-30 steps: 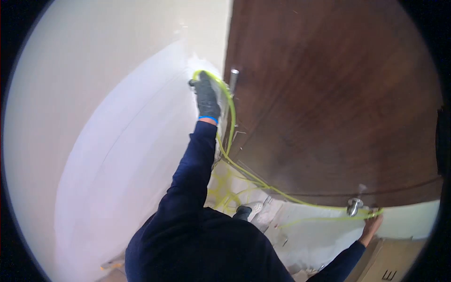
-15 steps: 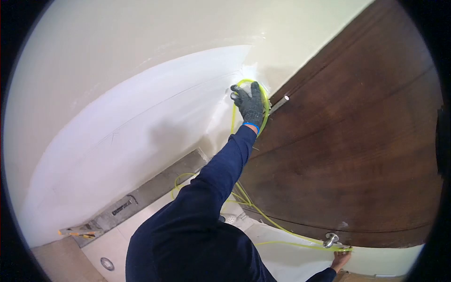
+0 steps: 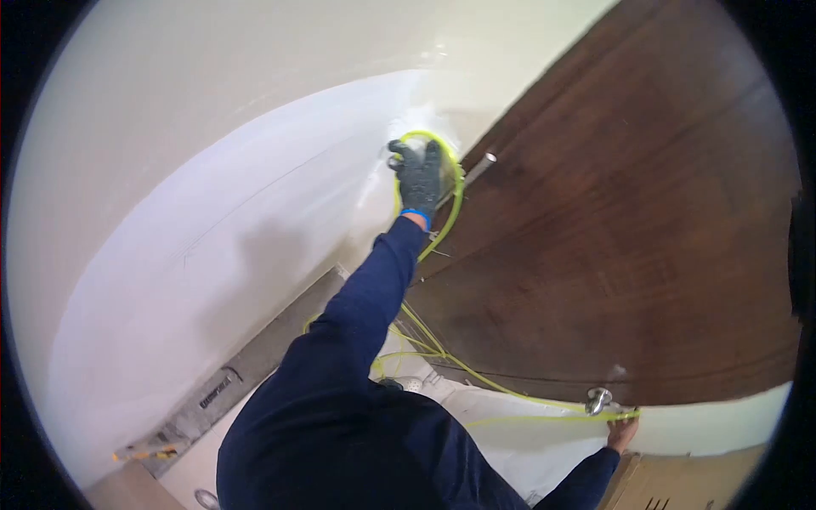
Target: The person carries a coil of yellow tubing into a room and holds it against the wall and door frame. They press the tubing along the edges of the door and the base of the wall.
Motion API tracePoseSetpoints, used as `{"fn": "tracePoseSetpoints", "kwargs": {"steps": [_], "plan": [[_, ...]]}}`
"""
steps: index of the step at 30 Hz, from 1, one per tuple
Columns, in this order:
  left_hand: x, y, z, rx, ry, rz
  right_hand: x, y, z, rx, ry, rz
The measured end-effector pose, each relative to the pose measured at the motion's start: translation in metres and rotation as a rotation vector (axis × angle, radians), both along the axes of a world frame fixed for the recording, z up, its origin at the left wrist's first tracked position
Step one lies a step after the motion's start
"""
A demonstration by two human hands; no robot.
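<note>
My left hand (image 3: 416, 178), in a dark grey glove, reaches up to the white wall by the edge of a dark wood panel. A loop of thin yellow-green cable or hose (image 3: 460, 187) rings this hand and touches its fingertips. The fingers are curled, with a small shiny piece beside them; what lies in the palm is hidden. Low on the right, my bare right hand (image 3: 623, 432) grips another stretch of the yellow-green line beside a round metal door handle (image 3: 598, 400). Between the hands the line hangs in slack strands, partly behind my body.
The dark wood panel (image 3: 612, 212) fills the right side. A short pale rod (image 3: 480, 170) juts out beside my glove. Along the white wall (image 3: 221, 221) runs a grey ledge (image 3: 280, 327) with a black item and an orange-handled tool (image 3: 144, 455). Cardboard (image 3: 688, 480) shows at lower right.
The view has shifted, so the panel, rod and handle sit higher or further left. My left hand keeps about the same place at the wall. My right hand still grips the line beside the handle.
</note>
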State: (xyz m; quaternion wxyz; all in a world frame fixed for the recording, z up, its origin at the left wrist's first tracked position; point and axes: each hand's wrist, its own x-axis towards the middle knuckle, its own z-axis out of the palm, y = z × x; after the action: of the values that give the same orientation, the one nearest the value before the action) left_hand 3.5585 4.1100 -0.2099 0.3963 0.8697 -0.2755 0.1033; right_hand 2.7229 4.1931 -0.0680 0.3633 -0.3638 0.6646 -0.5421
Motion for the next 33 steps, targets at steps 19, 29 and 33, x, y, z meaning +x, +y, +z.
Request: {"fn": "tracePoseSetpoints", "kwargs": {"steps": [19, 29, 33], "plan": [[-0.013, 0.084, 0.096, -0.527, 0.474, -0.164, 0.013, -0.001, 0.010, 0.055, 0.019, -0.049], [0.062, 0.015, 0.002, -0.411, 0.085, -0.394, 0.010, 0.007, 0.010, -0.063, -0.036, -0.086], [0.044, 0.035, 0.043, -0.505, 0.347, -0.371, 0.030, 0.013, 0.034, 0.067, 0.095, -0.158]]}}
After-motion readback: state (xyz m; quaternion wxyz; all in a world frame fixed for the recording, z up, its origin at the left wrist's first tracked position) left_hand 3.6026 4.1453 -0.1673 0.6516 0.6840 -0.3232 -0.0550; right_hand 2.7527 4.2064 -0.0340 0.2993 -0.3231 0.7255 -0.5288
